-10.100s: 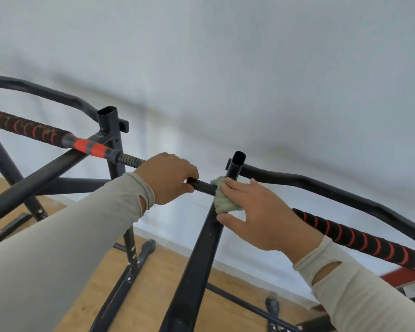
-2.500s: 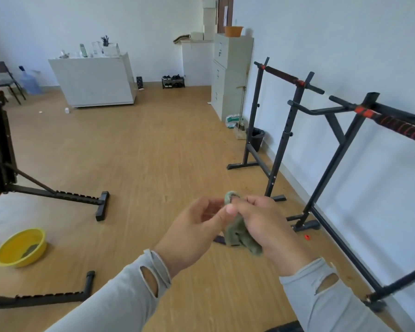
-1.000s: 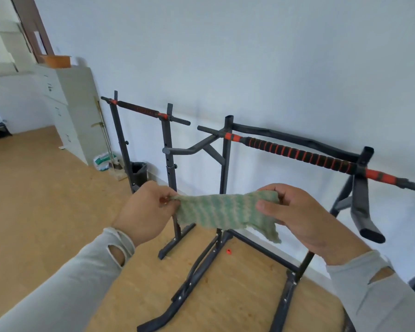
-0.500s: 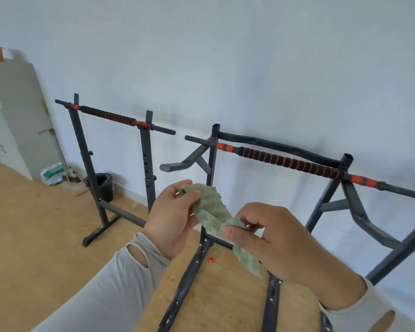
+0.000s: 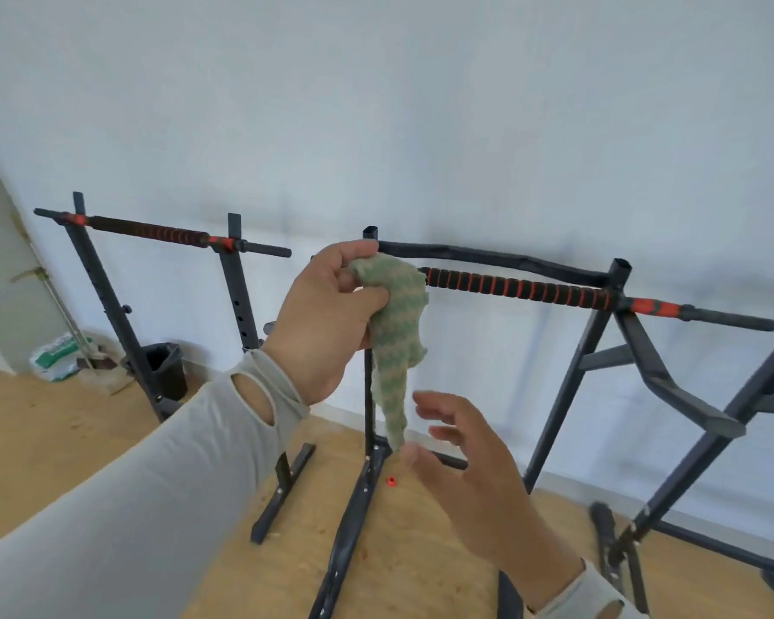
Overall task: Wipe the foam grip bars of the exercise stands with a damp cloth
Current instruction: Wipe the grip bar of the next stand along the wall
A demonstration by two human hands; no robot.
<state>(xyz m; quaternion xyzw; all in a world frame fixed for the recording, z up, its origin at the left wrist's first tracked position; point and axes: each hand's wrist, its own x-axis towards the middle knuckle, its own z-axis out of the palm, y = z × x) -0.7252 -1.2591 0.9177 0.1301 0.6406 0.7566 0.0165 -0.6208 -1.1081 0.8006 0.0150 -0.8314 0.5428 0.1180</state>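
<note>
Green knit cloth (image 5: pixel 396 332) hangs from my left hand (image 5: pixel 327 323), pinched at its top between thumb and curled fingers, the rest drooping in a loose tail. Half a second ago both hands had it bunched between them, and a second ago they held it stretched flat; now my right hand (image 5: pixel 470 466) has let go and hovers just below the tail, fingers spread and relaxed, gripping nothing (its thumb may brush the cloth's tip, I cannot tell).

The foam bar (image 5: pixel 514 288) of the near stand (image 5: pixel 559 408) starts right beside my left hand, running away past the cloth toward my right, black with orange rings. The cloth's top edge sits in front of the bar's near end; whether it touches is unclear. A second bar (image 5: pixel 148 231) sits on the far stand (image 5: pixel 103 306), well off beyond my left hand.

I read this as the refolding being over and the wipe of this bar about to begin. Next I would likely wrap the cloth round the bar's near end and draw it along, with the free right hand steadying the frame. The dangling tail could snag on the upright unless gathered first.
</note>
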